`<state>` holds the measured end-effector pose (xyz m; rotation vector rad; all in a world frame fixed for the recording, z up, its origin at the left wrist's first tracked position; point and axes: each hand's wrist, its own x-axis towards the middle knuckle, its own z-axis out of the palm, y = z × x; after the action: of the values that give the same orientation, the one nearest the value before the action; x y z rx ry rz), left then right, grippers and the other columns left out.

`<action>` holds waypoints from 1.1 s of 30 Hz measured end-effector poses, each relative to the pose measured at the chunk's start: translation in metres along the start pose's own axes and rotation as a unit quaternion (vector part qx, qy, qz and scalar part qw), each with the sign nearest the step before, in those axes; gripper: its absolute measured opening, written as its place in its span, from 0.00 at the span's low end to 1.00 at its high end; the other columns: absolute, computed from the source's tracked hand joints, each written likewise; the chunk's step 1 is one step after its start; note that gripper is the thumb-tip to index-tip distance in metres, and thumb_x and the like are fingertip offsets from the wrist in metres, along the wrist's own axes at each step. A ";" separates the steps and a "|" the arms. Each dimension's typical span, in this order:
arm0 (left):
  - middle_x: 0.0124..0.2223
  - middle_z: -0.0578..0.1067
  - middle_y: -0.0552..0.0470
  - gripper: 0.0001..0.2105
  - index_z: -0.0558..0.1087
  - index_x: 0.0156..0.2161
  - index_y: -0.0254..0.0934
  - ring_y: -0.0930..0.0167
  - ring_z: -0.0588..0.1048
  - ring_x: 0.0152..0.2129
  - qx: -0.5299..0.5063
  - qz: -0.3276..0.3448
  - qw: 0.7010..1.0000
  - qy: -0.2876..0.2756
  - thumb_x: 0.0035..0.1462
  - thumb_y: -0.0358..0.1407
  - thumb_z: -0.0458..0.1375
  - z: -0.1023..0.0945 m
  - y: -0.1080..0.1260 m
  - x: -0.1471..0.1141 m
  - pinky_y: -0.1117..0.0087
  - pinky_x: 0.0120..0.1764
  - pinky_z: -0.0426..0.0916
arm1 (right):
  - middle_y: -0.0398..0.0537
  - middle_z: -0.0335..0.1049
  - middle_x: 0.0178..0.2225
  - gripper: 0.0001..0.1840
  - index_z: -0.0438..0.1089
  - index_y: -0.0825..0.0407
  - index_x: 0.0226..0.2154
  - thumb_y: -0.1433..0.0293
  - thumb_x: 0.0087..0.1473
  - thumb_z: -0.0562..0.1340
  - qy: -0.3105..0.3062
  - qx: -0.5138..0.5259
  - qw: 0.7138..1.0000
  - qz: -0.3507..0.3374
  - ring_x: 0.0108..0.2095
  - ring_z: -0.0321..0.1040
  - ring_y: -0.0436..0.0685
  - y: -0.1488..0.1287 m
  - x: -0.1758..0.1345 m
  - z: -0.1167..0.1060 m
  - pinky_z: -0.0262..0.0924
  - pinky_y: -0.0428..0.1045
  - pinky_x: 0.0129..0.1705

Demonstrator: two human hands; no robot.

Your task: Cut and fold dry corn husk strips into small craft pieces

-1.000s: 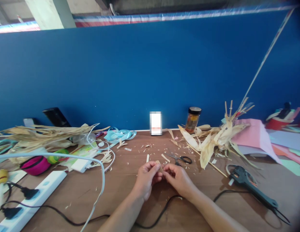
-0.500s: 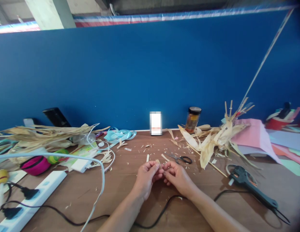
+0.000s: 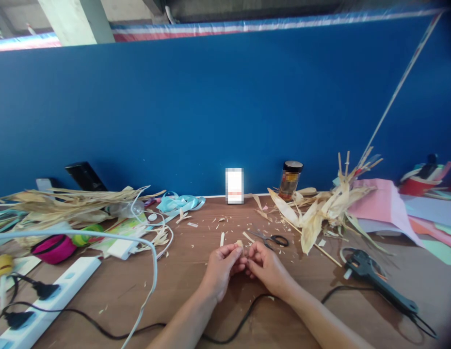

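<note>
Between my two hands, at the middle of the table, is a small strip of dried corn husk (image 3: 239, 243). My left hand (image 3: 222, 266) pinches it between thumb and fingers, and its pale tip shows above them. Close against it, my right hand (image 3: 264, 265) has thumb and fingertips pressed together at the strip's lower right side; the fingers cover most of the piece. Just beyond my right hand lies a pair of scissors (image 3: 279, 240) with black handles. Small husk scraps (image 3: 222, 238) are scattered around.
A glue gun (image 3: 380, 281) lies at right, its black cord (image 3: 243, 325) running under my forearms. Dried husks (image 3: 322, 213) and a lidded jar (image 3: 291, 180) stand beyond. At left are a white power strip (image 3: 53, 300), a husk pile (image 3: 71, 206) and blue ribbon (image 3: 180, 202).
The husk strip's visible tip has shifted slightly and now looks shorter and more bent over. My hands have stayed in nearly the same place, with small finger movements.
</note>
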<state>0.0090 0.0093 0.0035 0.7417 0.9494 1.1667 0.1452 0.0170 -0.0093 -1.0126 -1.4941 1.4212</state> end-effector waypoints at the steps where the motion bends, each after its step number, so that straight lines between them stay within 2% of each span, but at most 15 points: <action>1: 0.25 0.73 0.52 0.09 0.71 0.30 0.30 0.79 0.71 0.19 0.001 0.000 1.000 0.002 0.44 0.36 0.61 0.000 0.000 -0.001 0.80 0.25 0.67 | 0.36 0.63 0.19 0.10 0.53 0.50 0.26 0.66 0.48 0.57 0.001 -0.009 1.000 -0.004 0.20 0.63 0.47 0.000 0.000 0.000 0.58 0.42 0.22; 5: 0.23 0.72 0.54 0.09 0.70 0.28 0.31 0.79 0.71 0.19 0.007 0.003 1.000 0.011 0.43 0.36 0.61 0.001 0.000 -0.002 0.80 0.25 0.67 | 0.37 0.64 0.20 0.06 0.54 0.50 0.26 0.70 0.48 0.56 0.001 -0.068 0.997 -0.027 0.21 0.64 0.48 -0.002 -0.001 0.000 0.57 0.42 0.23; 9: 0.25 0.73 0.53 0.10 0.68 0.29 0.33 0.77 0.72 0.20 0.039 0.023 0.999 0.030 0.44 0.38 0.59 0.000 0.000 -0.001 0.78 0.24 0.67 | 0.39 0.66 0.23 0.03 0.57 0.50 0.30 0.72 0.49 0.54 0.009 -0.129 0.989 -0.068 0.24 0.65 0.49 -0.005 -0.003 -0.001 0.58 0.43 0.26; 12: 0.26 0.73 0.53 0.10 0.68 0.29 0.33 0.76 0.71 0.20 0.099 0.060 0.992 0.045 0.44 0.39 0.59 -0.001 -0.001 0.001 0.76 0.25 0.67 | 0.42 0.67 0.27 0.09 0.59 0.50 0.37 0.71 0.50 0.54 0.059 -0.196 0.974 -0.100 0.26 0.66 0.50 -0.008 -0.003 -0.003 0.60 0.44 0.29; 15: 0.22 0.72 0.53 0.10 0.69 0.27 0.32 0.75 0.70 0.19 0.162 0.091 0.982 0.020 0.44 0.39 0.59 0.001 -0.001 -0.001 0.77 0.24 0.64 | 0.45 0.67 0.29 0.15 0.60 0.50 0.43 0.70 0.51 0.53 0.110 -0.248 0.953 -0.134 0.26 0.64 0.50 -0.010 -0.004 -0.005 0.60 0.45 0.29; 18: 0.21 0.71 0.53 0.11 0.71 0.28 0.31 0.76 0.68 0.18 0.193 0.109 0.975 -0.014 0.46 0.39 0.57 0.002 -0.003 -0.003 0.78 0.22 0.61 | 0.48 0.66 0.34 0.18 0.60 0.48 0.47 0.70 0.52 0.52 0.114 -0.287 0.933 -0.185 0.29 0.64 0.51 -0.014 -0.007 -0.005 0.61 0.46 0.33; 21: 0.21 0.71 0.53 0.12 0.72 0.29 0.31 0.76 0.67 0.18 0.209 0.121 0.970 -0.020 0.48 0.40 0.55 0.001 -0.004 -0.003 0.78 0.22 0.60 | 0.50 0.65 0.37 0.19 0.61 0.47 0.48 0.71 0.53 0.50 0.097 -0.321 0.920 -0.204 0.35 0.64 0.54 -0.018 -0.009 -0.005 0.60 0.48 0.39; 25: 0.20 0.71 0.53 0.12 0.73 0.29 0.31 0.75 0.67 0.17 0.220 0.112 0.969 -0.008 0.47 0.41 0.56 0.000 -0.004 -0.002 0.77 0.22 0.60 | 0.50 0.65 0.35 0.18 0.64 0.46 0.46 0.70 0.53 0.50 0.082 -0.308 0.928 -0.193 0.36 0.63 0.56 -0.017 -0.009 -0.004 0.59 0.50 0.40; 29: 0.23 0.74 0.51 0.12 0.73 0.31 0.32 0.73 0.69 0.19 0.241 0.128 0.962 0.000 0.48 0.40 0.55 0.003 -0.003 -0.005 0.76 0.24 0.62 | 0.49 0.66 0.31 0.17 0.62 0.49 0.44 0.67 0.51 0.53 0.106 -0.213 0.961 -0.137 0.29 0.64 0.54 -0.013 -0.006 -0.003 0.61 0.48 0.33; 33: 0.29 0.76 0.49 0.11 0.75 0.35 0.36 0.69 0.72 0.25 0.326 0.193 0.926 0.010 0.50 0.37 0.53 0.006 -0.001 -0.010 0.74 0.29 0.63 | 0.45 0.66 0.27 0.14 0.62 0.52 0.39 0.64 0.48 0.57 0.097 -0.122 0.985 -0.075 0.26 0.65 0.52 -0.010 -0.002 -0.003 0.62 0.46 0.30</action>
<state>0.0136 -0.0007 0.0073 1.5079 1.2640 1.1956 0.1486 0.0154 0.0007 -1.1273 -1.5882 1.0205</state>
